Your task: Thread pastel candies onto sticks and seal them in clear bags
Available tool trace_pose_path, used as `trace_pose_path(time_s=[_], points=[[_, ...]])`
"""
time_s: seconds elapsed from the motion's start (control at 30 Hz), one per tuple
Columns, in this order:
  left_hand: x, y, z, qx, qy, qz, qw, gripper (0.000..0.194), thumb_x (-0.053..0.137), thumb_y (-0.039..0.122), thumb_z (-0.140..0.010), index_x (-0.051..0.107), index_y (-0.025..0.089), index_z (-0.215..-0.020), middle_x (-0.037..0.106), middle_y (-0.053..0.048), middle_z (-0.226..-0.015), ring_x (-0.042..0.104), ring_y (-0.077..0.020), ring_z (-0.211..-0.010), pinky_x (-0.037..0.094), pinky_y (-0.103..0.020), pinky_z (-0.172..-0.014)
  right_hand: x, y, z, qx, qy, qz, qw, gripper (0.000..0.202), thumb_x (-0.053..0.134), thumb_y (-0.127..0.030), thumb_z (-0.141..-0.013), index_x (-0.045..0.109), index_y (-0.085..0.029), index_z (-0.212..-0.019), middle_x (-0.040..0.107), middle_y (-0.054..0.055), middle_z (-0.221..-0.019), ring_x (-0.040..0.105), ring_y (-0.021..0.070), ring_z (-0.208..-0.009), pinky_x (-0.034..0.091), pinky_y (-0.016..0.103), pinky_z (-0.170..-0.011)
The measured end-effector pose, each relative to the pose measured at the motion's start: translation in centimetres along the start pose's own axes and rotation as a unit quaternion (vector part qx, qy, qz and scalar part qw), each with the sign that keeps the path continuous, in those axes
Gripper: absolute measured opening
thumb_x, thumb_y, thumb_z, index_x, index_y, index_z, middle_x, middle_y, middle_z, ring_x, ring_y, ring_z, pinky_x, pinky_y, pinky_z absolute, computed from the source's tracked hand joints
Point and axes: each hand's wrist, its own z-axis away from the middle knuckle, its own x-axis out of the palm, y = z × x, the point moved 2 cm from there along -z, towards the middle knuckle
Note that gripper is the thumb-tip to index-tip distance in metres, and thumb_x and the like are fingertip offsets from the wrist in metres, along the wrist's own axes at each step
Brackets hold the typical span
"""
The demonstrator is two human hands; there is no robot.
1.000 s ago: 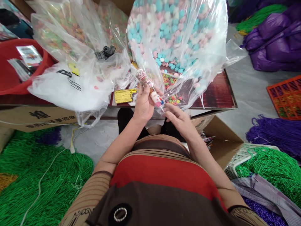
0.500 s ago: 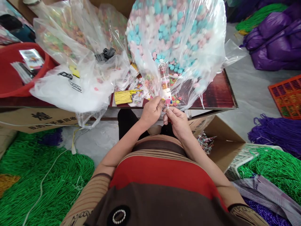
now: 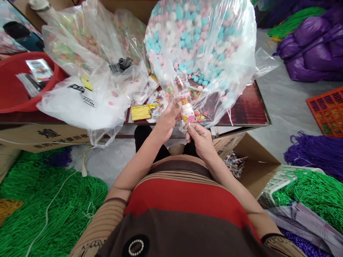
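Observation:
A candy skewer in a clear printed wrapper points up and slightly left at the table's front edge. It has a white and pink lower part and a small stick at the bottom. Pinched between thumb and fingers of my right hand is the stick end. My left hand is curled against the wrapper's left side, its fingertips partly hidden. Close to my left hand lie a bundle of yellow twist ties and several printed wrappers. Loose ring-shaped candies lie just beyond my right hand.
A big clear bag of pink, white and blue candies stands behind the hands. Left are more candy bags and a red basin. An open cardboard box with wrapped sticks is low right. Green cords cover the left floor.
My left hand has slid from the stick end up along the wrapper's left side. The skewer has tilted slightly left. My right hand still pinches the stick.

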Motion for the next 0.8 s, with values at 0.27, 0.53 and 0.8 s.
trace_pose_path(time_s=[0.27,0.53,0.8], points=[[1.5,-1.1,0.9,-0.063,-0.06,0.048,0.995,0.048,0.076,0.061,-0.077,0.051,0.02,-0.086,0.061,0.005,-0.069,0.054,-0.0087,-0.049,0.043,-0.025,-0.047,-1.1,0.2,-0.3,0.016,-0.063,0.111,0.992,0.049,0.072,-0.068,-0.08,0.069,-0.019,-0.071,0.062,-0.002,-0.055,0.05,0.0099,-0.05,0.043,0.026,-0.052],[0.9,-1.1,2.1,-0.063,-0.134,-0.043,0.988,0.047,0.074,0.059,-0.082,0.061,0.017,-0.1,0.051,0.009,-0.057,0.055,-0.0096,-0.055,0.048,-0.027,-0.065,-3.5,-6.4,-2.8,-0.206,0.116,0.161,0.958,0.035,0.066,-0.054,-0.092,0.072,-0.029,-0.115,0.072,0.005,-0.098,0.068,0.0178,-0.084,0.058,0.033,-0.071],[1.1,-1.6,2.4,-0.077,-0.168,-0.08,0.98,0.055,0.072,0.058,-0.083,0.057,0.016,-0.115,0.051,0.011,-0.057,0.051,-0.0069,-0.047,0.046,-0.024,-0.058,-1.4,-5.6,-3.7,-0.201,0.091,0.121,0.968,0.042,0.068,-0.061,-0.088,0.065,-0.034,-0.119,0.067,0.001,-0.091,0.063,0.0167,-0.079,0.054,0.031,-0.068]])
